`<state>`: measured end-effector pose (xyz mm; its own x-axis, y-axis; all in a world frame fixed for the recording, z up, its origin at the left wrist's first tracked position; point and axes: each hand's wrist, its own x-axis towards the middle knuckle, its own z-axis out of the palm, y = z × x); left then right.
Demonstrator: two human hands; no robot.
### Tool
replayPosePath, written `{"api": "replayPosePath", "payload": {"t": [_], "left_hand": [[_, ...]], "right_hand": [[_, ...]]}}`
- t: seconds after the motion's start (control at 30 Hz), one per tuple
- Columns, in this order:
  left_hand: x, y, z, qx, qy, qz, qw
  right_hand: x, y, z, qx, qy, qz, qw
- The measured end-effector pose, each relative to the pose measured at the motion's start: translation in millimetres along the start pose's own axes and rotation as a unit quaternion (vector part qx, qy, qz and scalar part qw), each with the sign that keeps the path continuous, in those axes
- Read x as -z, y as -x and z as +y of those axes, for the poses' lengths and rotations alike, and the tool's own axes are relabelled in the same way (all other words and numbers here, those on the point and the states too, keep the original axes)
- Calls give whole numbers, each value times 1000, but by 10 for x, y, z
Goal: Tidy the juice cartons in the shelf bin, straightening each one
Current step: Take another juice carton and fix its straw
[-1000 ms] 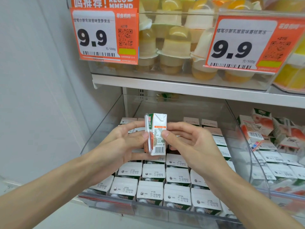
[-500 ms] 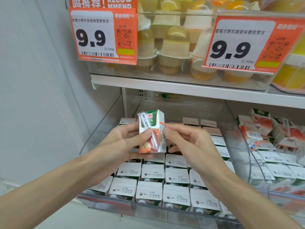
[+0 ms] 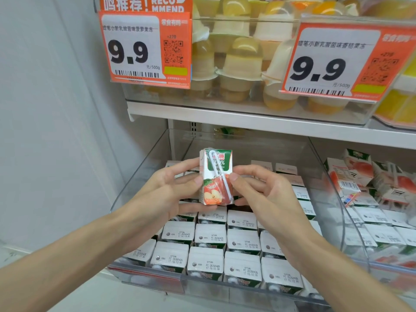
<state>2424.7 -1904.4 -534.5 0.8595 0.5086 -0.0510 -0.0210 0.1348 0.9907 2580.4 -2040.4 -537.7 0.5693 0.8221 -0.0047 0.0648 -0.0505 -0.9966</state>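
Observation:
I hold one small apple juice carton (image 3: 215,176) upright above the clear shelf bin (image 3: 144,172), its front with the straw facing me. My left hand (image 3: 166,192) grips its left side and cradles its base. My right hand (image 3: 258,190) pinches its right edge with thumb and fingers. Below, several cartons (image 3: 211,237) stand in neat rows in the bin, white tops with date stamps up.
A second clear bin (image 3: 337,221) to the right holds jumbled cartons (image 3: 351,174) lying at odd angles. The shelf above (image 3: 247,120) carries jelly cups (image 3: 240,59) and two orange 9.9 price tags (image 3: 146,48). A pale wall (image 3: 56,131) closes the left side.
The carton has been turned in my fingers from its barcode side to its front face, and straightened upright. Both hands stayed in about the same place above the bin.

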Motion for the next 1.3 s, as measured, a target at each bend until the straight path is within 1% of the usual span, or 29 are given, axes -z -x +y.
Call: {"api": "replayPosePath", "payload": {"t": [0.4, 0.57, 0.67, 0.77, 1.03, 1.13, 1.23, 1.3], "left_hand": [[18, 9, -28, 5, -2, 10, 1000], [2, 28, -69, 27, -17, -47, 998], [-7, 17, -84, 17, -32, -22, 999], [4, 6, -73, 9, -57, 5, 998], [20, 2, -33, 11, -42, 4, 999], [20, -12, -45, 16, -27, 25, 999], [-1, -36, -69, 17, -16, 66, 998], [-16, -50, -81, 19, -6, 80, 997]], "right_hand": [[16, -7, 18, 7, 7, -11, 1000], [2, -3, -2, 6, 30, -38, 999], [7, 8, -28, 6, 63, -63, 996], [1, 29, -35, 13, 71, -79, 994], [19, -4, -18, 5, 45, -54, 998], [14, 2, -14, 15, 40, -48, 998], [15, 7, -27, 41, 51, -29, 997], [6, 14, -36, 47, 62, -37, 996]]}}
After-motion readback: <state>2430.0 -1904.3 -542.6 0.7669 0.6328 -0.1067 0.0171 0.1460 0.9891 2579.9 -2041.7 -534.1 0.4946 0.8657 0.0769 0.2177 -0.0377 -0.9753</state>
